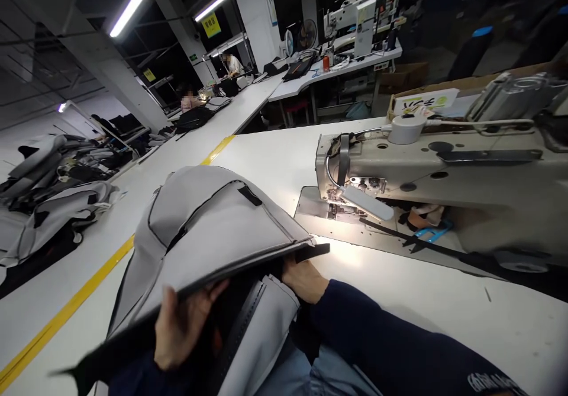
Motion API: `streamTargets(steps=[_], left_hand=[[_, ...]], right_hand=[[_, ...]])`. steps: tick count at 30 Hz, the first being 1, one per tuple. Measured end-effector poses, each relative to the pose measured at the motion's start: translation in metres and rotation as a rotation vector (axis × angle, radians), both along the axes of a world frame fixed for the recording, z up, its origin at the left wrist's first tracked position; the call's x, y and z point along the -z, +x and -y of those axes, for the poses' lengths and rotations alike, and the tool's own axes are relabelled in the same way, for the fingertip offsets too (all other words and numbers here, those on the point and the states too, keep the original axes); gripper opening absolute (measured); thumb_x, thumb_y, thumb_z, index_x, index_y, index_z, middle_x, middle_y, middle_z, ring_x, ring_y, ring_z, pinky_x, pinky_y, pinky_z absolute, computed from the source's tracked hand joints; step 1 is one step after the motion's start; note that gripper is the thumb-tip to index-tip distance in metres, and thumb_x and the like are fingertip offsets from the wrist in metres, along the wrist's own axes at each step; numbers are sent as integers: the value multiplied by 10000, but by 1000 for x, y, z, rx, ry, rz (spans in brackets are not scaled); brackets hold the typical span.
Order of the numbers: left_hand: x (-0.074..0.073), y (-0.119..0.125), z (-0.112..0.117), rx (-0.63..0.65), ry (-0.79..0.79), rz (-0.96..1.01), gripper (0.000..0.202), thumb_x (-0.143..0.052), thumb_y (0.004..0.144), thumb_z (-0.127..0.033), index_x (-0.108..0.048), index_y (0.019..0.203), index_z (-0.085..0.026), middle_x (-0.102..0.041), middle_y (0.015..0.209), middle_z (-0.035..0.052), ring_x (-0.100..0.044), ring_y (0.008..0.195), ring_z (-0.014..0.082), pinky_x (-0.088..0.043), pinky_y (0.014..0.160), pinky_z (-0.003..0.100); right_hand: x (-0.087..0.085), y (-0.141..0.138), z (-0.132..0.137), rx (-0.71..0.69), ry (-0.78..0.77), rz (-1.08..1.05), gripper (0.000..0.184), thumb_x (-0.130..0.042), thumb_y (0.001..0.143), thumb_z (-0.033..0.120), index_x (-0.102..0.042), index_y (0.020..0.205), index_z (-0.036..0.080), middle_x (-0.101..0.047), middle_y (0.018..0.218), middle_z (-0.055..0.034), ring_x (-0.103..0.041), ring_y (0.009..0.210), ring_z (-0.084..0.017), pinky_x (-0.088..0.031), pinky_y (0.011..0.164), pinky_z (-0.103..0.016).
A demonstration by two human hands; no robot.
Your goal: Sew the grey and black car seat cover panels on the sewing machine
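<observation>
Fabric (pixel 222 224), grey with dark seams, lies humped across the white bench (pixel 399 289) in front of you, its black-lined near edge (pixel 248 264) raised over both your hands. Your left hand (pixel 181 328), blurred, is at that edge with its thumb standing wide of the fingers; whether the grip closes on the cloth cannot be told. Your right hand (pixel 306 279) reaches beneath the edge near its right corner, just below a short black tab (pixel 316 252); its fingertips are hidden, so you cannot tell how tight that grip is. Between your hands a folded grey panel (pixel 270 325) slopes down toward your lap, stitching along its left side. Ahead to your right stands the sewing machine (pixel 399 174), apart from the cloth, with a small lamp (pixel 367 202) shining on the needle area. A long black strip (pixel 390 230) trails over the machine's base, near a blue tool (pixel 430 231) under the arm. Yellow tape (pixel 75 303) runs along the bench to your left, partly covered by the cloth, and past it lies a heap of grey pieces (pixel 62 212). Farther off, two co-workers (pixel 191 101) are at the long bench, and another machine (pixel 364 23) stands near a fan (pixel 307 33).
</observation>
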State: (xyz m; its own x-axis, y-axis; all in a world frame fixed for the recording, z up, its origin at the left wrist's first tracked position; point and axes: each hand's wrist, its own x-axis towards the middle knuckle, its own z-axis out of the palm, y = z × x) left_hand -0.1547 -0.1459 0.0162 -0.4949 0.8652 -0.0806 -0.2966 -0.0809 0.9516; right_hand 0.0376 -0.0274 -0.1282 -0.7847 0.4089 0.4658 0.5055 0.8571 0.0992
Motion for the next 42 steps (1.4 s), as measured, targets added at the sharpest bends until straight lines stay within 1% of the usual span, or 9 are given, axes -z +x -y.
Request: streamTargets(steps=[3,5,9,13,19,23,28,35,42], left_hand=[[-24,-2,-31,62,96,-272,380,-589,775,-486,-686,746,-120,-654,632,70,-618,627,196,-528,659,307],[-40,8,-66,174,150,-486,507,-431,870,-510,-703,753,-99,-650,598,81,-615,594,193,-524,663,315],[-53,36,-153,643,280,-1136,492,-249,983,-381,-634,1171,-139,-670,1111,82,-609,1066,215,-448,996,359],[-39,45,-228,1172,774,-1832,428,-404,946,-222,-463,1366,-166,-486,1391,50,-423,1297,192,-320,1117,327],[-16,70,-269,900,879,-2202,419,-436,952,-291,-455,1335,-122,-457,1390,104,-392,1260,258,-329,1046,404],[-12,85,-280,889,789,-2443,290,-443,940,-317,-568,1116,-124,-545,1189,135,-477,1065,283,-366,856,415],[16,67,-300,997,775,-2439,327,-392,951,-226,-516,1226,-99,-486,1328,138,-475,1118,246,-344,880,386],[75,46,-305,1070,592,-1954,443,-355,965,-271,-418,1380,-130,-450,1412,97,-355,1334,205,-187,1144,385],[101,48,-289,1193,515,-1666,704,-496,876,-546,-370,1426,-125,-328,1478,163,-266,1384,285,-251,1147,445]], right_hand=[[-2,-2,0,-42,-7,16,213,-461,803,1,-667,827,46,-594,859,-171,-564,811,-277,-468,753,-497],[-2,-4,0,-62,-11,10,203,-462,835,39,-656,775,56,-572,812,-141,-549,771,-249,-473,736,-459],[0,-4,-4,-37,-34,-13,167,-484,839,64,-649,818,53,-557,815,-123,-527,770,-242,-486,768,-444],[5,1,-15,44,-79,-55,197,-460,844,29,-630,943,31,-563,881,-138,-530,859,-254,-467,908,-448],[12,8,-38,90,-185,-80,279,-415,849,-22,-590,1056,45,-584,980,-138,-574,926,-229,-537,823,-323],[12,15,-43,81,-278,-88,286,-406,858,-18,-559,1087,62,-579,1010,-124,-600,892,-193,-549,735,-267],[3,28,-47,44,-370,-116,220,-450,840,4,-543,1029,68,-577,976,-122,-605,864,-192,-540,739,-280],[-9,51,-60,-64,-641,-237,97,-515,824,119,-499,913,153,-547,907,-56,-547,798,-158,-503,726,-267],[2,36,-55,37,-331,-112,180,-446,806,38,-541,921,138,-539,940,-94,-513,871,-214,-492,800,-333]])
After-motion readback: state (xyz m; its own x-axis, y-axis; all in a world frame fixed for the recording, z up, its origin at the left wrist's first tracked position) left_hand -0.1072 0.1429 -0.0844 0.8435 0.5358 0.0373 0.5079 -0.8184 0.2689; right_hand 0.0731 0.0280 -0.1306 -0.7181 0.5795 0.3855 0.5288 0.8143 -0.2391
